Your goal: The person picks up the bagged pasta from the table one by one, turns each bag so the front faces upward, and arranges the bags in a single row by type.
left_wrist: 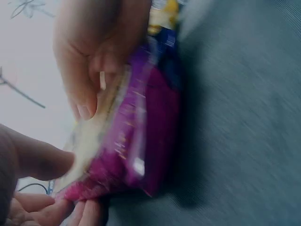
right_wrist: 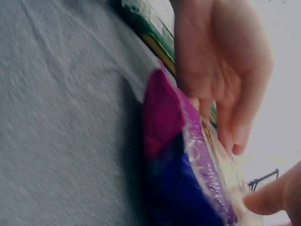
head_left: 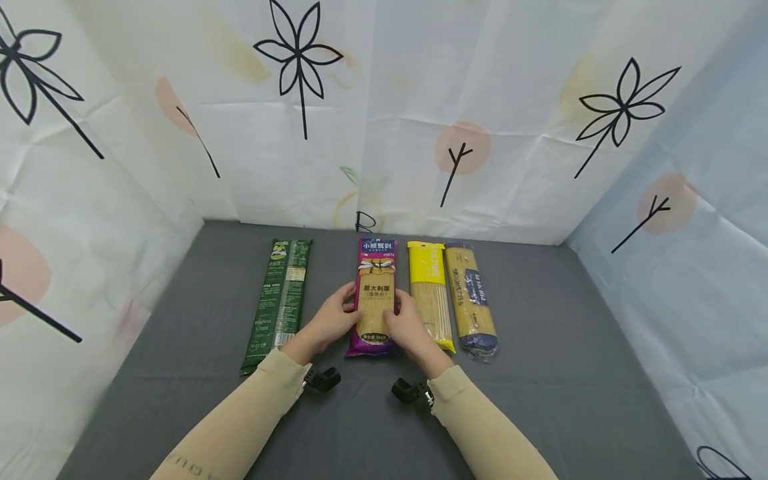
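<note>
The purple pasta packet (head_left: 377, 283) is between the green packet (head_left: 277, 300) on the left and the yellow packet (head_left: 429, 293) on the right. The left hand (head_left: 331, 320) and right hand (head_left: 413, 327) grip its opposite long sides. It likely handles light, slick outside, stiff yet brittle lengthwise; those sides suit a gentle, even hold.

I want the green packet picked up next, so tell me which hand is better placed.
Likely the left hand: it grips the side of the purple packet facing the green packet, so it is closer. The right hand holds the opposite side, beside the yellow packet.
</note>
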### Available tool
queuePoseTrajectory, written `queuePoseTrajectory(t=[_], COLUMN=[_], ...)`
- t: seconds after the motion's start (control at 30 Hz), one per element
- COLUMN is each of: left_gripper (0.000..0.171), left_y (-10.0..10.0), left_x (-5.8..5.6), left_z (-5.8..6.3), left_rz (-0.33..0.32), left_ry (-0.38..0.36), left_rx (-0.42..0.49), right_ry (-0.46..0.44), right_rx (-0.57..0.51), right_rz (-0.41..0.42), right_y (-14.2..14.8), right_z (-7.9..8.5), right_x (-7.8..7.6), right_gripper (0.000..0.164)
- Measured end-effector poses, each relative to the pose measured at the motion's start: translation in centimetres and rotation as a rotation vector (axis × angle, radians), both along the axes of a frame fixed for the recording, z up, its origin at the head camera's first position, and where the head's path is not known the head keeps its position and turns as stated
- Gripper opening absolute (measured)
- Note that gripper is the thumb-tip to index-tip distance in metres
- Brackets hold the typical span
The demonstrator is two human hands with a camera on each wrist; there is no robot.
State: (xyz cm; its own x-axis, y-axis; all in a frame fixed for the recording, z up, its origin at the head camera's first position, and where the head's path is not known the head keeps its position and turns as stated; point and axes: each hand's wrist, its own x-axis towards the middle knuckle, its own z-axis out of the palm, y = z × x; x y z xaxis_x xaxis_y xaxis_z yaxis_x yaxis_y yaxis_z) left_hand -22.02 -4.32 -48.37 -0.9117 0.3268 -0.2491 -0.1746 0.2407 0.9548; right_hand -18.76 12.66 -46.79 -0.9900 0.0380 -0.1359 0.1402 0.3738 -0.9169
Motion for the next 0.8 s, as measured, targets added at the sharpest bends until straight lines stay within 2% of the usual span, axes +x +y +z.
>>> queuePoseTrajectory(t=[0.13,0.27,0.37,0.53,0.8], left_gripper=[0.072,0.072,0.072,0.071,0.072], left_y=[-0.7,-1.6,-1.9,-1.7,-1.3], left_x=[0.4,0.5,0.5,0.4,0.4], left_z=[-0.7,-1.5,-1.6,-1.5,-1.4], left_rz=[-0.040,-0.059,-0.065,-0.069,-0.089], left_ry=[0.050,0.010,-0.025,-0.041,-0.051], left_rx=[-0.058,0.003,0.033,0.039,0.026], right_ry=[0.007,-0.024,-0.060,-0.103,-0.105], right_rx=[0.056,0.059,0.059,0.070,0.094], right_rz=[0.071,0.156,0.194,0.170,0.151], right_y=[0.2,0.7,1.1,1.2,1.7], right_z=[-0.2,-0.4,-0.5,-0.3,-0.3], right_x=[-0.6,-1.1,-1.3,-1.2,-1.0], right_gripper=[0.048,0.050,0.051,0.054,0.053])
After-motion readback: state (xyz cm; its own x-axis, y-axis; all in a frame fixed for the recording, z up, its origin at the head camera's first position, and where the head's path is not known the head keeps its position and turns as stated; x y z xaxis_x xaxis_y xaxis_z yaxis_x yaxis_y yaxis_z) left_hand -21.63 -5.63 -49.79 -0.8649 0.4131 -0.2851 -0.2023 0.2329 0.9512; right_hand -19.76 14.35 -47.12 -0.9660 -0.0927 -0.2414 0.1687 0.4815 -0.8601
